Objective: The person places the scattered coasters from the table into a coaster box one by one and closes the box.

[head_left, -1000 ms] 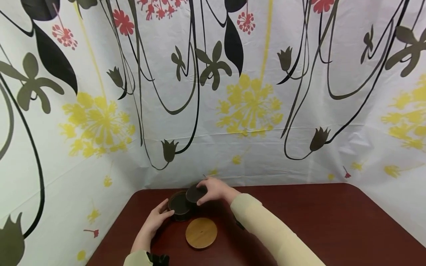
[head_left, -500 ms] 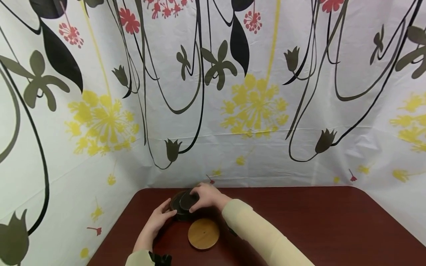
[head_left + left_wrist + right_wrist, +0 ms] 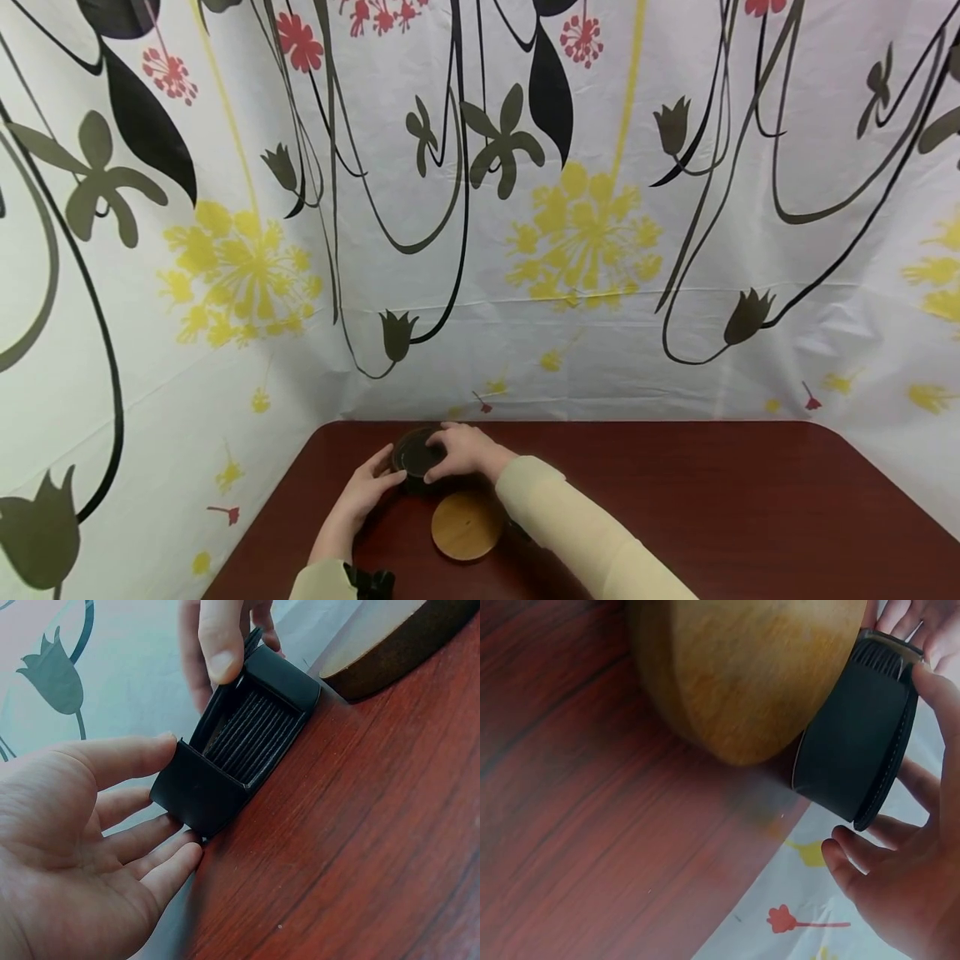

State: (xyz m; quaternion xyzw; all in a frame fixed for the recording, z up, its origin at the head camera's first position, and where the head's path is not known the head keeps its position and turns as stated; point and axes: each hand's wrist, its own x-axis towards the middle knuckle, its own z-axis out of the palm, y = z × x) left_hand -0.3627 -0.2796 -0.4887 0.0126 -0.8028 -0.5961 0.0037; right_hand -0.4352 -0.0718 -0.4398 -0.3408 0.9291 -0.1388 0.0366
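A round black coaster holder (image 3: pixel 415 486) stands near the table's far left edge. Its cut-out side shows a stack of thin black coasters (image 3: pixel 259 739) in the left wrist view. My left hand (image 3: pixel 362 492) holds the holder's left side, thumb at the rim and fingers lower on the wall. My right hand (image 3: pixel 465 450) pinches a round black coaster (image 3: pixel 420 457) at the top of the holder. That coaster sits slightly tilted at the rim in the left wrist view. Its stitched edge (image 3: pixel 892 769) shows in the right wrist view.
A round wooden disc (image 3: pixel 467 525) lies on the dark red table (image 3: pixel 675 500), just in front of the holder. Flower-printed white sheeting (image 3: pixel 585 367) hangs behind the table and along its left side.
My right hand has moved left and slightly down with the coaster, from the holder's right side to over its opening. The left hand stays at the holder.
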